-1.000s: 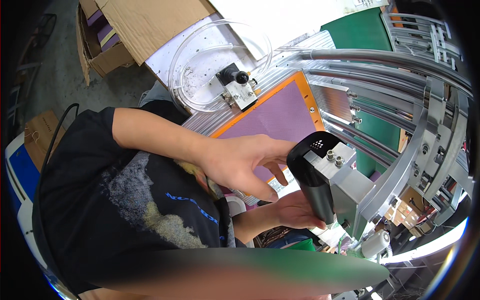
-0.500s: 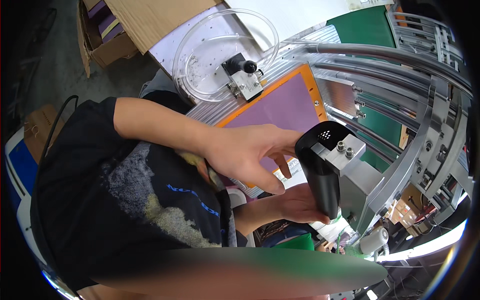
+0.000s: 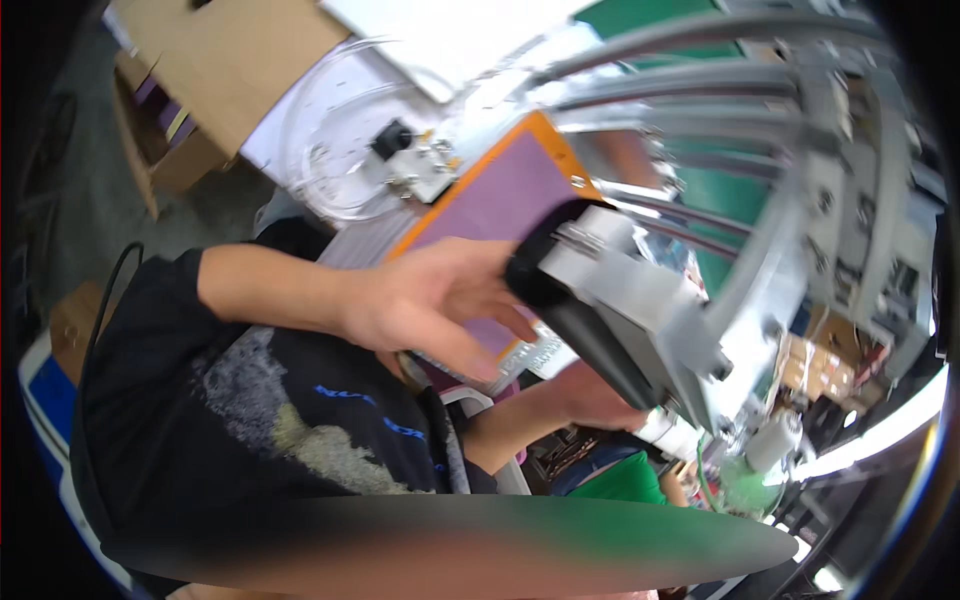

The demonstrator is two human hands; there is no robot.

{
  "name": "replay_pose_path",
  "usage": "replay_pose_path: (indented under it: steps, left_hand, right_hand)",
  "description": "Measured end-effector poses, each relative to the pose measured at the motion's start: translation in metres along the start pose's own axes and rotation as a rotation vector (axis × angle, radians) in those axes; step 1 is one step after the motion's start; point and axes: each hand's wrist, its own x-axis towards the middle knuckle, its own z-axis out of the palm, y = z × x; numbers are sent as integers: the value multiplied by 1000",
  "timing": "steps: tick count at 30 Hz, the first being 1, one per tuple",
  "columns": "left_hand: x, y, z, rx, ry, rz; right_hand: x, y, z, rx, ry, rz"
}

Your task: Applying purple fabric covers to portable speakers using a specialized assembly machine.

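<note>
A black, hollow, curved casing (image 3: 602, 348) sits against a metal bracket with a silver block (image 3: 583, 252) bolted at its upper end. My left hand (image 3: 425, 300) reaches the casing's upper end; its thumb is held apart, the other fingers bend toward the casing, and some tips are hidden behind it. At the casing's lower end is my right hand (image 3: 592, 396), blurred, with its fingers mostly hidden behind the casing. Whether it grips the casing, I cannot tell. Beyond my left hand lies a purple panel with an orange frame (image 3: 490, 205).
Metal rods (image 3: 690, 80) and a curved frame run along the right. A valve block with a black knob (image 3: 410, 160) and clear coiled tubing (image 3: 300, 130) sit past the panel. An open cardboard box (image 3: 190, 160) stands far left. A blurred patch covers the lower edge.
The whole view has shifted and blurred, so casing, bracket and panel appear further left. The casing looks more tilted. Both hands stay by it in much the same pose.
</note>
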Motion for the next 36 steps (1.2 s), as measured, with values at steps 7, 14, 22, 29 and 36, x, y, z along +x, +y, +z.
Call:
replay_pose_path:
  steps: [7, 14, 22, 29, 36]
  left_hand:
    - [-9, 6, -13, 118, 96, 46]
    - [-21, 15, -55, 394, 275, 74]
    - [-7, 24, -30, 333, 112, 195]
    - [-1, 23, -35, 589, 10, 293]
    - [-32, 34, -60, 478, 177, -4]
  right_hand:
    - [-5, 33, -14, -320, 11, 267]
    - [8, 61, 39, -332, 153, 365]
    - [21, 81, 40, -290, 56, 394]
    - [14, 86, 29, -610, -78, 126]
    - [3, 95, 21, -1083, -314, -277]
